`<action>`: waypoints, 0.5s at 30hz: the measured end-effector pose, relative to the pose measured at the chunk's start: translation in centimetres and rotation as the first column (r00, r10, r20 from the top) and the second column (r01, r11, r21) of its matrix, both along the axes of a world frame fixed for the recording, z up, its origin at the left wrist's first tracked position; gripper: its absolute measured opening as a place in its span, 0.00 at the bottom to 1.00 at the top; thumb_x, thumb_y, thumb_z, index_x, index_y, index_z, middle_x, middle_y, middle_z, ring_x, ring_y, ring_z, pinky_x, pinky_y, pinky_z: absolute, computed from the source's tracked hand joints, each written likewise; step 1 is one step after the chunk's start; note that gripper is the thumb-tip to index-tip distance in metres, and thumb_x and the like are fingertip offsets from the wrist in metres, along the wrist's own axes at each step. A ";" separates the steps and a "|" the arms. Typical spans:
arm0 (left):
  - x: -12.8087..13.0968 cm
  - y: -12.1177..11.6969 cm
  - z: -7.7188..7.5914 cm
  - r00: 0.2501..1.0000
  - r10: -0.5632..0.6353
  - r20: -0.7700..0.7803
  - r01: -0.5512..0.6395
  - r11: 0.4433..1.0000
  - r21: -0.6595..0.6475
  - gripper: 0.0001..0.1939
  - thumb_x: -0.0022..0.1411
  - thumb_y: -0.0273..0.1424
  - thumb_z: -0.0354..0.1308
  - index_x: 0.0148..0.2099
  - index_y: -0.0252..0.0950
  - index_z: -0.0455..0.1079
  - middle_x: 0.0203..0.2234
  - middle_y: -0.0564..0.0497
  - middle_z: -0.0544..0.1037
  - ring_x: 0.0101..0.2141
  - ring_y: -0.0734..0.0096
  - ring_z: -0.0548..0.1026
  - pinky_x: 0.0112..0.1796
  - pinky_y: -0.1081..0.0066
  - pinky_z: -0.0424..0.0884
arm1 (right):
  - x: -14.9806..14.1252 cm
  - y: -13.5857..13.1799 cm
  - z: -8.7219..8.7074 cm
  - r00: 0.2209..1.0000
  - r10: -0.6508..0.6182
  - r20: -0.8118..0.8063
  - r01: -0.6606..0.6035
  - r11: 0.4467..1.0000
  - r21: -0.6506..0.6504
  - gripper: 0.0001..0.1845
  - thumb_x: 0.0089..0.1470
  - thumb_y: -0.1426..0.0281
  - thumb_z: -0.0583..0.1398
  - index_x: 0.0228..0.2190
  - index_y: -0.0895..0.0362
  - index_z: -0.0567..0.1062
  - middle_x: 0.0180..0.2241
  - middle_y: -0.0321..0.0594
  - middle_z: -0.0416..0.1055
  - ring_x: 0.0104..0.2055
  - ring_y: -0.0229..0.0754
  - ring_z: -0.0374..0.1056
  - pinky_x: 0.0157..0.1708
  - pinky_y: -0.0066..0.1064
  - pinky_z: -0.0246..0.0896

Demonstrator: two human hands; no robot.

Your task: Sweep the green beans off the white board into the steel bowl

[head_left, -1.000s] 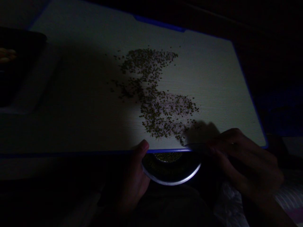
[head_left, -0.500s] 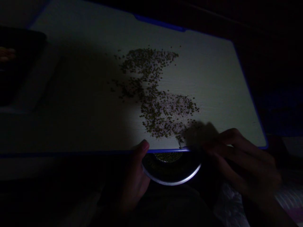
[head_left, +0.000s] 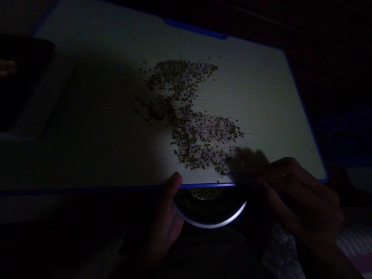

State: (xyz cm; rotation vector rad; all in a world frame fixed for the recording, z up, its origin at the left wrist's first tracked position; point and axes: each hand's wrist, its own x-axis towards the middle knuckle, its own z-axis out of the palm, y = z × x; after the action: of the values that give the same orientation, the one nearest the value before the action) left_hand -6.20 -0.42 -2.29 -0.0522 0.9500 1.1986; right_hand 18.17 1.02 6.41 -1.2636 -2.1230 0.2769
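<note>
Small dark green beans (head_left: 186, 147), mixed with pale bits, lie in two joined patches on a pale board (head_left: 255, 104) with a blue edge. Under the near edge is a round bowl (head_left: 212, 224) with a shiny metal rim and more green beans inside, partly hidden by the board. My left hand (head_left: 165, 221) grips the bowl's left side, its thumb up at the board's edge. On the right, my right hand (head_left: 302, 197) is closed on a thin dark object (head_left: 240, 176) at the board's near edge; its kind is too dark to tell.
A dark tray-like container (head_left: 26, 85) with light brown pieces (head_left: 7, 67) stands on the board's left side. Clear crinkled plastic (head_left: 279, 248) lies below my right hand. The surroundings are very dim.
The thin object in my right hand has lifted slightly off the board's near edge, away from me. A bean now lies alone near that edge. My left hand and the bowl barely differ.
</note>
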 end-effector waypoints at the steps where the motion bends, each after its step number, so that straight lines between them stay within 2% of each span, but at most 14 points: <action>1: 0.1 0.1 0.1 1.000 0.011 -0.005 -0.011 1.000 -0.004 0.40 0.68 0.41 0.75 0.78 0.46 0.71 0.58 0.46 0.92 0.70 0.36 0.81 0.70 0.44 0.78 | 0.0 0.1 0.0 1.000 -0.007 0.005 0.007 1.000 0.010 0.15 0.66 0.84 0.69 0.48 0.53 0.84 0.39 0.35 0.82 0.37 0.42 0.79 0.38 0.40 0.73; 6: 0.3 0.4 0.5 0.999 0.023 0.024 -0.022 1.000 -0.015 0.37 0.60 0.41 0.81 0.69 0.43 0.80 0.55 0.45 0.94 0.69 0.33 0.81 0.72 0.43 0.76 | -0.1 0.4 -0.2 0.999 -0.039 -0.030 0.039 0.999 0.025 0.18 0.64 0.84 0.70 0.48 0.52 0.85 0.40 0.35 0.84 0.39 0.43 0.81 0.40 0.40 0.74; 11: 0.2 0.3 0.6 0.999 0.020 0.030 -0.020 1.000 -0.003 0.36 0.65 0.39 0.78 0.73 0.44 0.78 0.56 0.45 0.93 0.71 0.36 0.79 0.75 0.44 0.72 | -0.3 0.5 0.0 1.000 0.004 -0.026 -0.004 1.000 -0.012 0.18 0.64 0.84 0.69 0.48 0.52 0.85 0.40 0.35 0.83 0.38 0.41 0.80 0.39 0.40 0.74; 15: 0.2 0.1 0.5 1.000 0.003 0.024 -0.003 1.000 -0.003 0.35 0.66 0.41 0.78 0.73 0.44 0.77 0.60 0.45 0.91 0.72 0.37 0.78 0.74 0.45 0.73 | 0.2 0.5 0.0 0.998 0.053 -0.027 -0.053 0.999 -0.001 0.20 0.64 0.84 0.68 0.51 0.53 0.85 0.41 0.38 0.84 0.40 0.43 0.80 0.38 0.40 0.74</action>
State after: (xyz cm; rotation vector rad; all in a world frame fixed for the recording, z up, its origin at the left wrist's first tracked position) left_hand -6.00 -0.27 -1.78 -0.0701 0.9307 1.1966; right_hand 18.35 1.51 6.38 -1.1991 -2.1363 0.3173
